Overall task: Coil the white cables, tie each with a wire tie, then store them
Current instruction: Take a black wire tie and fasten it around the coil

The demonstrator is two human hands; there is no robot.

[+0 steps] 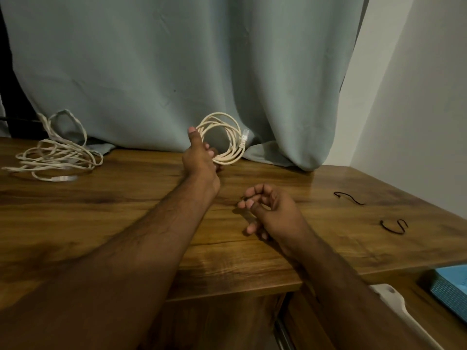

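White cable coil (222,137) is up off the table (126,198), just in front of the curtain (177,59), w/ the left hand (201,157) gripping its lower-left side; the right hand (267,210) sits nearer the table's front edge, fingers curled — looks like it pinches a dark wire tie, but can't tell. Best move, imo: keep the loops pinched so none spring loose, thread a tie through the centre & twist tight. Two more ties (394,226) lie at the table's right end, the loose cable (55,155) at its left end — still to coil.

Bare table (101,210) between loose cable (55,155), ties (394,226)
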